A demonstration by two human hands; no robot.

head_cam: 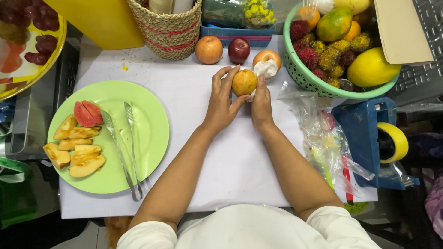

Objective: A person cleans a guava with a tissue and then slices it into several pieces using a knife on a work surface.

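My left hand [222, 102] and my right hand [261, 104] together hold a round yellow-orange fruit [244, 82] just above the white table cover [230, 161]. The left fingers curl over its left side. My right hand presses a white foam net or tissue [266, 68] against its right side. Behind it stand a reddish-yellow apple [208, 49], a dark red apple [238, 50] and another orange fruit [266, 56] partly wrapped in white.
A light green plate [152, 133] on the left carries fruit slices [76, 147] and metal tongs [123, 147]. A green basket [304, 78] of mixed fruit stands at the back right, a woven basket [170, 32] at the back. Clear plastic bags [323, 133] lie right.
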